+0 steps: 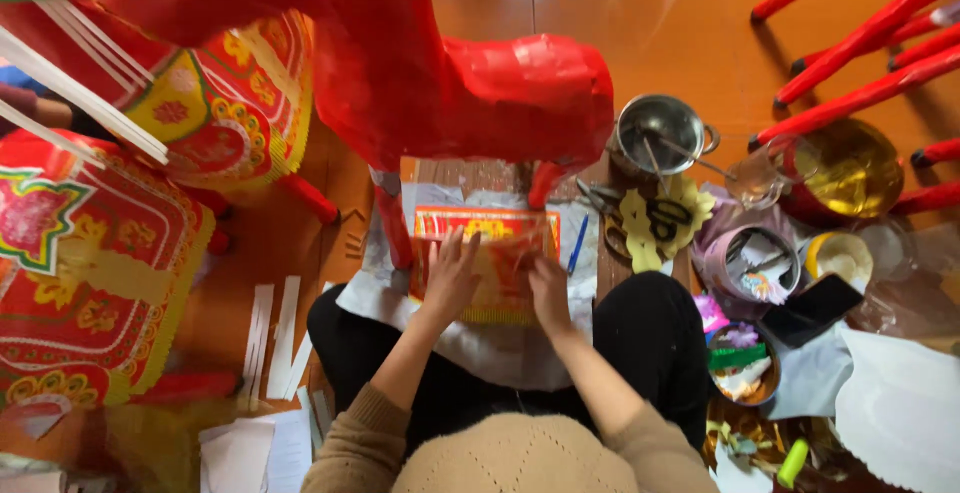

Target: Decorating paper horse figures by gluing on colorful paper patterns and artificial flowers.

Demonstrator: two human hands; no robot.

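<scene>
A red and yellow patterned paper sheet (492,243) lies flat in front of me on white paper (500,348). My left hand (452,275) rests palm down on the sheet's left half, fingers spread. Pressed on the sheet's right part, my right hand (549,291) has its fingers curled at a fold of reddish film. Above the sheet stands a red paper horse figure (440,73), its legs (392,225) coming down beside the sheet.
Patterned red and yellow paper pieces (90,253) fill the left. White paper strips (275,338) lie on the orange floor. A metal pot (662,131), scissors (640,215), a blue pen (577,243), a phone (812,309), bowls of scraps and red sticks (860,43) sit at the right.
</scene>
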